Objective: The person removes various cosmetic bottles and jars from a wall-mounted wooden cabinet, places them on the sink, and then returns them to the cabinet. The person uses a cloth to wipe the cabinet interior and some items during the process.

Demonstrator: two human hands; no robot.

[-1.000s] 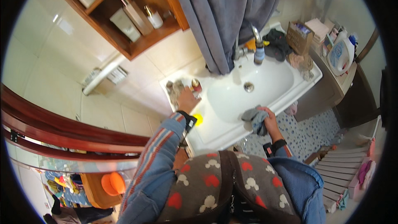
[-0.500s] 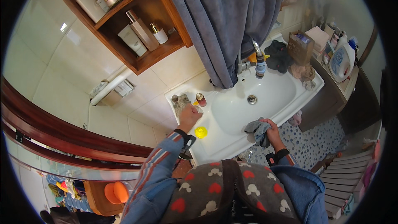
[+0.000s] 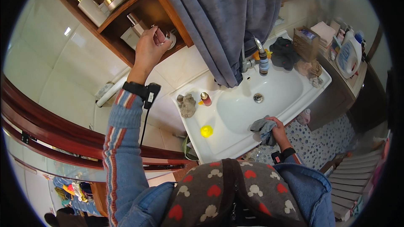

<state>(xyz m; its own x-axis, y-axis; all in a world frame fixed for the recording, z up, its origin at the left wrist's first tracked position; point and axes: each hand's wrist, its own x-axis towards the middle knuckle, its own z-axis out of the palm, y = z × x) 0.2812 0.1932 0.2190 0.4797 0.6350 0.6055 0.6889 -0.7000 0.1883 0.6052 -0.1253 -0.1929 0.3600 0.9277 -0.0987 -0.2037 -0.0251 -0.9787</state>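
My left hand (image 3: 149, 48) is raised to the lower compartment of the wooden wall shelf (image 3: 188, 33). Its fingers curl around a small white bottle (image 3: 170, 40), partly hidden behind them. My right hand (image 3: 279, 132), at the sink's front edge, is closed on a grey cloth (image 3: 262, 128) that hangs bunched from it. On the sink's left ledge lie a crumpled brownish cloth (image 3: 186, 106), a small dark red bottle with a gold cap (image 3: 205, 98) and a yellow rubber toy (image 3: 206, 131).
Around the white sink (image 3: 235, 109) are a faucet (image 3: 262, 59), a dark cloth (image 3: 286, 53), a brown box (image 3: 306, 43) and a beige cloth (image 3: 310, 69). A grey curtain (image 3: 227, 25) hangs behind. A white detergent jug (image 3: 349, 59) stands on the cabinet at right. More bottles (image 3: 91, 10) fill the shelf.
My left hand has left the sink's left ledge beside the brownish cloth and risen to the shelf, onto the small white bottle. The right hand still holds the grey cloth, almost unmoved.
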